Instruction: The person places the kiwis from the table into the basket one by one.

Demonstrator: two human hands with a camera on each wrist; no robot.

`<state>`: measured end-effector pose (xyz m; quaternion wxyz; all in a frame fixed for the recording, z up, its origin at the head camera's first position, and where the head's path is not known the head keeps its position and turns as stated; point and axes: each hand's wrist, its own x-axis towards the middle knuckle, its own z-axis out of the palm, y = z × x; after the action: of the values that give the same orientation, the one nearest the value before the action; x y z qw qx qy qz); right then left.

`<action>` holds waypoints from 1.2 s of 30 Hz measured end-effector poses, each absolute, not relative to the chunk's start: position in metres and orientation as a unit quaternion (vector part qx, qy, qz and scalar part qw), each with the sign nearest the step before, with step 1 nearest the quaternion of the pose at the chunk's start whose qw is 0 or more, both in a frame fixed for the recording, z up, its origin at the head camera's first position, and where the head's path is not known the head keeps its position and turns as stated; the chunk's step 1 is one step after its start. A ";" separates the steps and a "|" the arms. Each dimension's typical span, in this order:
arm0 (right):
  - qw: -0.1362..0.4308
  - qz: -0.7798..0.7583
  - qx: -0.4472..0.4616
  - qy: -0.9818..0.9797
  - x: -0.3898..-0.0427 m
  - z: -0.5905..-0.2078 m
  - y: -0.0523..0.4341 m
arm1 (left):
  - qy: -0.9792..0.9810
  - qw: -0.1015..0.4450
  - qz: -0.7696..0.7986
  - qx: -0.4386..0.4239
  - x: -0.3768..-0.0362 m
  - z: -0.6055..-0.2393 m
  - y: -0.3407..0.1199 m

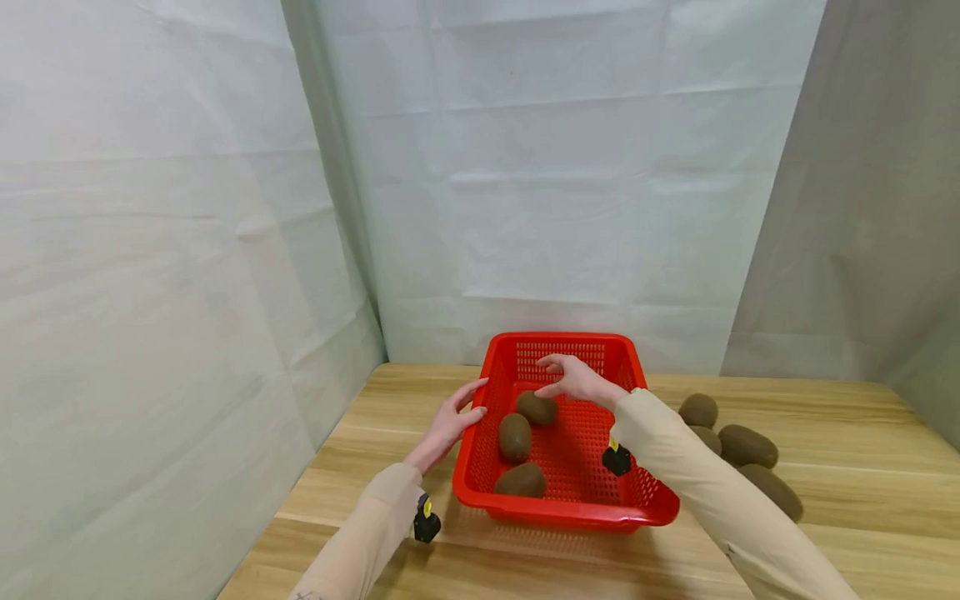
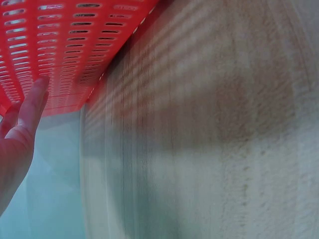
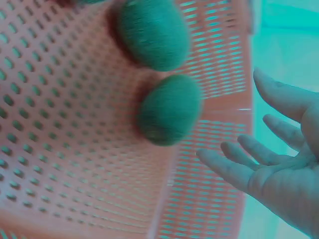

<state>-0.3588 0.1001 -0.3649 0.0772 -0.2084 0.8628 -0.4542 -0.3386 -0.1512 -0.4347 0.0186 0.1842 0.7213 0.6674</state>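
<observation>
I see a red perforated plastic basket (image 1: 570, 475), rectangular with a rolled rim, sitting level on the wooden tabletop (image 1: 840, 467). Three brown, fuzzy oval kiwifruits lie loose on its floor: one (image 1: 537, 408) near the middle, a second (image 1: 514, 437) just beside it toward me, a third (image 1: 521, 481) against the near wall.

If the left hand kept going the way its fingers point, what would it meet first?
Probably the left wall of the red basket: the left hand sits just outside it, open fingers angled toward its rim. Contact is unclear.
</observation>
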 end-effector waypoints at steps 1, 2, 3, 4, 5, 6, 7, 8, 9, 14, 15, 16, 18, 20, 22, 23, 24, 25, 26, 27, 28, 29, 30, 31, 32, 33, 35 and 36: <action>0.076 -0.467 -0.212 0.855 -0.357 -0.360 0.103 | 0.720 0.019 0.669 0.184 -0.339 -0.435 -0.151; 0.075 -0.481 -0.215 0.847 -0.356 -0.355 0.106 | 0.719 0.019 0.670 0.184 -0.339 -0.435 -0.152; 0.075 -0.491 -0.221 0.839 -0.355 -0.351 0.109 | 0.719 0.019 0.670 0.184 -0.339 -0.435 -0.152; 0.070 -0.498 -0.227 0.834 -0.354 -0.346 0.113 | 0.718 0.021 0.672 0.184 -0.340 -0.434 -0.152; 0.065 -0.504 -0.234 0.829 -0.353 -0.342 0.117 | 0.716 0.021 0.673 0.184 -0.340 -0.434 -0.152; 0.060 -0.511 -0.238 0.824 -0.353 -0.339 0.121 | 0.716 0.021 0.674 0.183 -0.340 -0.434 -0.152; 0.057 -0.519 -0.240 0.819 -0.352 -0.335 0.126 | 0.715 0.022 0.674 0.184 -0.341 -0.433 -0.153; 0.053 -0.524 -0.243 0.814 -0.352 -0.332 0.130 | 0.715 0.023 0.674 0.184 -0.341 -0.433 -0.153; 0.051 -0.530 -0.247 0.809 -0.351 -0.329 0.136 | 0.715 0.024 0.674 0.184 -0.341 -0.433 -0.153; 0.039 -0.561 -0.247 0.789 -0.347 -0.318 0.166 | 0.717 0.033 0.671 0.187 -0.341 -0.434 -0.154; 0.036 -0.563 -0.246 0.788 -0.346 -0.317 0.173 | 0.716 0.034 0.672 0.186 -0.340 -0.434 -0.154; 0.033 -0.565 -0.242 0.788 -0.344 -0.315 0.180 | 0.715 0.034 0.672 0.189 -0.340 -0.434 -0.154; 0.028 -0.565 -0.236 0.791 -0.342 -0.314 0.194 | 0.713 0.034 0.674 0.192 -0.340 -0.434 -0.154; 0.025 -0.564 -0.229 0.793 -0.339 -0.313 0.207 | 0.712 0.039 0.674 0.190 -0.335 -0.426 -0.154; 0.023 -0.562 -0.224 0.796 -0.335 -0.313 0.219 | 0.713 0.043 0.673 0.192 -0.330 -0.418 -0.155; 0.022 -0.560 -0.224 0.797 -0.334 -0.314 0.225 | 0.713 0.045 0.673 0.191 -0.328 -0.414 -0.155; 0.019 -0.555 -0.226 0.800 -0.332 -0.314 0.231 | 0.714 0.048 0.672 0.190 -0.326 -0.410 -0.155; 0.018 -0.552 -0.227 0.802 -0.331 -0.316 0.237 | 0.714 0.052 0.672 0.189 -0.324 -0.406 -0.155; 0.015 -0.547 -0.228 0.805 -0.330 -0.318 0.242 | 0.715 0.053 0.671 0.190 -0.324 -0.405 -0.156; 0.013 -0.545 -0.230 0.806 -0.328 -0.320 0.248 | 0.715 0.053 0.671 0.189 -0.324 -0.405 -0.156; 0.010 -0.540 -0.231 0.809 -0.327 -0.323 0.254 | 0.716 0.054 0.671 0.188 -0.324 -0.405 -0.157; 0.009 -0.537 -0.230 0.812 -0.325 -0.325 0.259 | 0.716 0.055 0.671 0.187 -0.323 -0.405 -0.157; 0.006 -0.532 -0.228 0.815 -0.324 -0.328 0.264 | 0.716 0.056 0.671 0.185 -0.323 -0.405 -0.157; 0.004 -0.529 -0.225 0.818 -0.322 -0.331 0.269 | 0.716 0.057 0.671 0.185 -0.322 -0.406 -0.157; 0.002 -0.527 -0.223 0.820 -0.320 -0.335 0.274 | 0.716 0.057 0.670 0.185 -0.321 -0.406 -0.157; 0.001 -0.526 -0.221 0.821 -0.318 -0.338 0.279 | 0.717 0.055 0.670 0.184 -0.320 -0.406 -0.158; 0.001 -0.527 -0.220 0.821 -0.314 -0.344 0.289 | 0.717 0.053 0.670 0.188 -0.319 -0.406 -0.158; 0.000 -0.526 -0.222 0.821 -0.312 -0.348 0.294 | 0.717 0.051 0.669 0.190 -0.319 -0.406 -0.158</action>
<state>-0.3120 0.2935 -0.3475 0.0001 -0.2223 0.8210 -0.5259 -0.3191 -0.1576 -0.4056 0.0512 0.1901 0.7167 0.6690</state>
